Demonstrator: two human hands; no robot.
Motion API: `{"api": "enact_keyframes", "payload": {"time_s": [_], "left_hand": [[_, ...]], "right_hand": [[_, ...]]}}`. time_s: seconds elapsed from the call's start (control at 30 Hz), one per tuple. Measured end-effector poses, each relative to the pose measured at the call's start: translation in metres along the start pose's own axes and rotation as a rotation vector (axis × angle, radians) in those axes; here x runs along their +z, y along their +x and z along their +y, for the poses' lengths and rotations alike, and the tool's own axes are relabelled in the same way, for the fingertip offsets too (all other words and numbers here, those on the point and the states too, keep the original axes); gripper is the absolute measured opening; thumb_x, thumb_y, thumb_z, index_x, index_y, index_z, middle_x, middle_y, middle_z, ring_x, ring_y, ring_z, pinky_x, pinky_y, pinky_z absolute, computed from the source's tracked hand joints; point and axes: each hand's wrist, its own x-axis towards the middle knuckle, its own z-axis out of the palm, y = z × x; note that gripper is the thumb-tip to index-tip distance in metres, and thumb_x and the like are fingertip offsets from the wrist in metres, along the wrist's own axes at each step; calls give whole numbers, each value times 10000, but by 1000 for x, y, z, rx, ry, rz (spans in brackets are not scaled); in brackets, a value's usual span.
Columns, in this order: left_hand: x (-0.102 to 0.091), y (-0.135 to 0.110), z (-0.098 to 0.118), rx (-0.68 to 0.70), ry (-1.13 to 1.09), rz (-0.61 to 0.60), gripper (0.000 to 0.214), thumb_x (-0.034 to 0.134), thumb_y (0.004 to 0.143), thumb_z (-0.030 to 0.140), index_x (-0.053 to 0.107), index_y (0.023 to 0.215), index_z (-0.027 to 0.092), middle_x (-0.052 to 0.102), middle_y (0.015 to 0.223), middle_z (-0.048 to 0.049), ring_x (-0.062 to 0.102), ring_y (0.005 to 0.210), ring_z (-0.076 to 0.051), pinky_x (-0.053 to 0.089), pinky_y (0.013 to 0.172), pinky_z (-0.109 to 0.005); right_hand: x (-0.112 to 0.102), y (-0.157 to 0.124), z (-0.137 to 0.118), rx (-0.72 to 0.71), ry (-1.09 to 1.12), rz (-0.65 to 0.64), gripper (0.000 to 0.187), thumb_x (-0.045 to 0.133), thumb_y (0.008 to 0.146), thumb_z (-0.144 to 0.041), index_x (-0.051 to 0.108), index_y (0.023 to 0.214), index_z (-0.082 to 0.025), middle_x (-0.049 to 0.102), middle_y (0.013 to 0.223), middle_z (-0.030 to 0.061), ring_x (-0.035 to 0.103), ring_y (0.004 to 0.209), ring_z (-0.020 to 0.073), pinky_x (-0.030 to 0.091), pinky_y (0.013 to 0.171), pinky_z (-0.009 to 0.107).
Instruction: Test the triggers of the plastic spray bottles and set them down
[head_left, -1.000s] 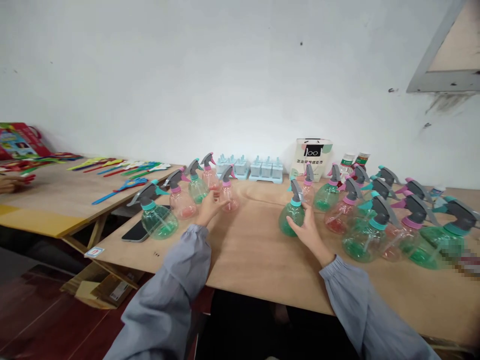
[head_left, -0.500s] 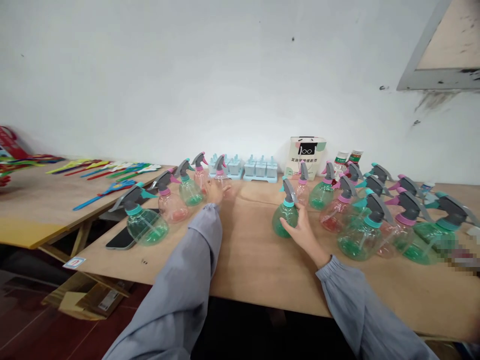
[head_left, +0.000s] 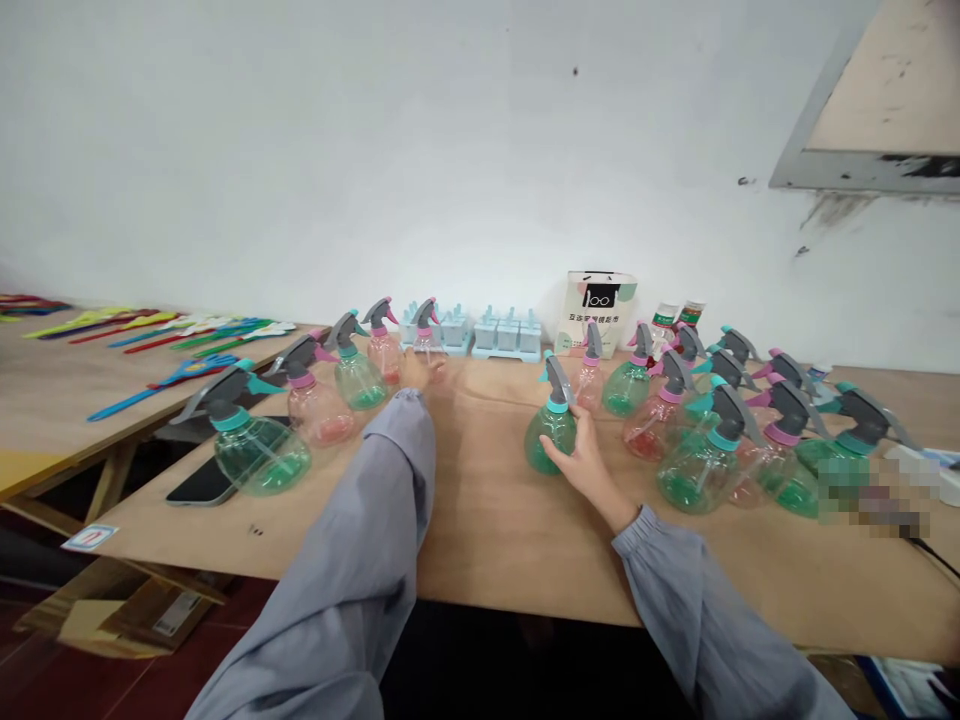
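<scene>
Two hands reach over the tabletop (head_left: 487, 530). At its middle, the right hand (head_left: 583, 462) clasps a green spray bottle (head_left: 550, 440). Near the back edge, the left hand (head_left: 418, 368) touches a pink spray bottle (head_left: 429, 342); I cannot tell its grip. Its sleeve (head_left: 375, 520) could topple the neighbouring bottle (head_left: 358, 378).

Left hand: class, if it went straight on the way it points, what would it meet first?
Probably the pink spray bottle beyond the left hand; they may already touch, depth is unclear. Pale blue moulds stand behind.
</scene>
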Motion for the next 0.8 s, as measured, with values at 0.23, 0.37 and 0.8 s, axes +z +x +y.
{"api": "enact_keyframes", "payload": {"time_s": [0.23, 0.37, 0.8], "left_hand": [[-10, -34, 14, 3, -133, 141, 411, 766, 834, 335, 541, 1138, 173, 616, 1309, -173, 574, 1264, -303, 453, 1096, -473], [-10, -83, 42, 147, -332, -13, 255, 559, 958, 430, 634, 1009, 191, 694, 1103, -105, 657, 1105, -231, 505, 1016, -371], [5, -201, 109, 369, -477, -344, 764, 830, 737, 521, 515, 1370, 233, 588, 1381, -144, 571, 1318, -313, 453, 1133, -477]], "right_hand": [[2, -2, -1, 9, 13, 9, 645, 665, 867, -481, 424, 1392, -193, 565, 1355, 170, 548, 1314, 320, 450, 1141, 548], [10, -3, -5, 30, 69, -43, 676, 628, 902, -480, 369, 1458, -194, 561, 1392, 174, 547, 1340, 305, 448, 1155, 527], [28, -17, -33, -160, -42, -244, 701, 708, 889, -494, 447, 1485, -234, 557, 1389, 181, 547, 1323, 356, 493, 1099, 572]]}}
